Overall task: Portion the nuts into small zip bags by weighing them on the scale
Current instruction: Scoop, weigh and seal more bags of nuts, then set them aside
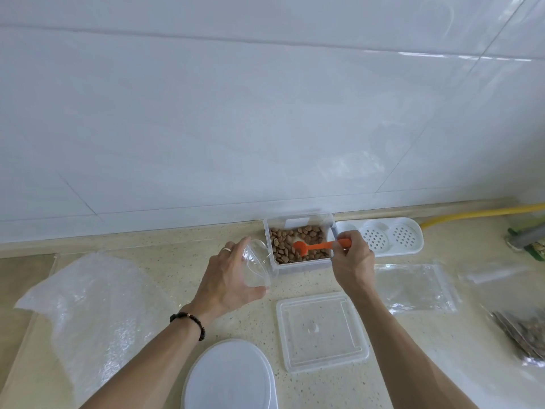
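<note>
Nearest the viewer, a round white lid (230, 376) sits at the bottom edge, and just right of it a square clear lid (321, 332) lies flat on the speckled counter (165, 255). Beyond them, 2 hands are at work. The left hand (228, 278) grips a clear cup (258, 265), fingers curled round it, tipped so its mouth faces right toward the box. That clear box (300, 246) stands far-centre against the wall, right beside the cup, with the nuts (283, 240) spread across its floor and a bare patch in the middle.

The right hand (352, 258) pinches the handle end of an orange scoop (318, 247). Key relation here: the scoop's long axis runs left-right across the box, handle over the right wall, bowl down among the nuts. The cup waits just left of the box, so a loaded scoop looks to have only a short trip leftward over the box's left wall. Right wrist is bent, knuckles up, forearm coming in from the near right; left forearm angles in from the near left, with a bead bracelet (191, 321) at the wrist.

An empty zip bag (418, 287) lies flat to the right, a filled bag (525, 335) at the far right edge. No scale can be identified for certain.
</note>
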Motion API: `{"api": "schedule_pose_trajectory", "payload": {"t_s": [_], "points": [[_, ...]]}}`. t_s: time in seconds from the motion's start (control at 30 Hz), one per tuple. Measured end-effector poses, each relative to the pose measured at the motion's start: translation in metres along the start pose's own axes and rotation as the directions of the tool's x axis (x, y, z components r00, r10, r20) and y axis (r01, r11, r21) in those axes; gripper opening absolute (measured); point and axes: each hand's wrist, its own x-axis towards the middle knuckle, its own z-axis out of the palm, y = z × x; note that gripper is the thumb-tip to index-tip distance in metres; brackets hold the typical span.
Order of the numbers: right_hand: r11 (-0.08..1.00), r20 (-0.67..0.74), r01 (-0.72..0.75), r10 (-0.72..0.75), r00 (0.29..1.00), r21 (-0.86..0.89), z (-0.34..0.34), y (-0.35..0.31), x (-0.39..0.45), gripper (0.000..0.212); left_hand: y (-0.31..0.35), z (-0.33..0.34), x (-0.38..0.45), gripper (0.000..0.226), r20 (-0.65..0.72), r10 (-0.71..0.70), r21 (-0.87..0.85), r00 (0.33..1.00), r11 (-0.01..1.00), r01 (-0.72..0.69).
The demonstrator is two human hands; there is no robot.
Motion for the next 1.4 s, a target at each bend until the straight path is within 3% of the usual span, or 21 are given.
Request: {"api": "schedule_pose_trajectory", "payload": {"t_s": [0.13, 0.27, 0.57, 0.7, 0.87, 0.97, 1.1, 1.27, 1.4], "points": [[0.961, 0.085, -0.202, 0.189, 0.978, 0.19, 0.01, 0.002, -0.003, 0.01, 0.0, 0.001, 0.004, 0.103, -0.016, 0.003, 0.021, 1.0, 1.0, -0.002], [0.886, 0.076, -0.318, 0.311, 0.947, 0.337, 0.01, 0.008, -0.003, 0.014, -0.002, 0.002, 0.013, 0.109, -0.02, 0.015, 0.054, 1.0, 0.998, -0.013], [0.791, 0.002, -0.346, 0.4, 0.917, 0.504, -0.013, 0.01, 0.0, 0.013, 0.018, -0.003, 0.044, 0.11, 0.023, 0.051, 0.142, 0.998, 0.988, -0.054], [0.764, -0.028, -0.315, 0.399, 0.917, 0.564, -0.036, 0.003, 0.002, 0.014, 0.033, -0.001, 0.055, 0.097, 0.054, 0.064, 0.214, 0.997, 0.974, -0.074], [0.798, -0.036, -0.214, 0.282, 0.959, 0.564, -0.055, -0.022, -0.003, 0.011, 0.051, 0.006, 0.06, 0.095, 0.061, 0.05, 0.144, 0.997, 0.988, -0.059], [0.903, 0.011, -0.057, 0.058, 0.998, 0.426, -0.054, -0.038, -0.016, 0.007, 0.056, 0.009, 0.057, 0.098, 0.041, 0.054, -0.056, 0.998, 0.997, -0.052], [0.938, 0.117, 0.182, -0.225, 0.967, 0.296, -0.056, -0.05, -0.028, 0.014, 0.057, 0.007, 0.054, 0.102, -0.001, 0.062, -0.191, 0.998, 0.98, -0.061], [0.918, 0.103, 0.303, -0.337, 0.936, 0.254, -0.07, -0.054, -0.024, 0.02, 0.053, 0.004, 0.055, 0.105, -0.039, 0.013, -0.243, 0.999, 0.97, -0.022], [0.916, 0.136, 0.31, -0.351, 0.926, 0.254, -0.07, -0.056, -0.023, 0.02, 0.052, 0.007, 0.056, 0.107, -0.059, 0.006, -0.204, 0.998, 0.979, -0.018]]}}
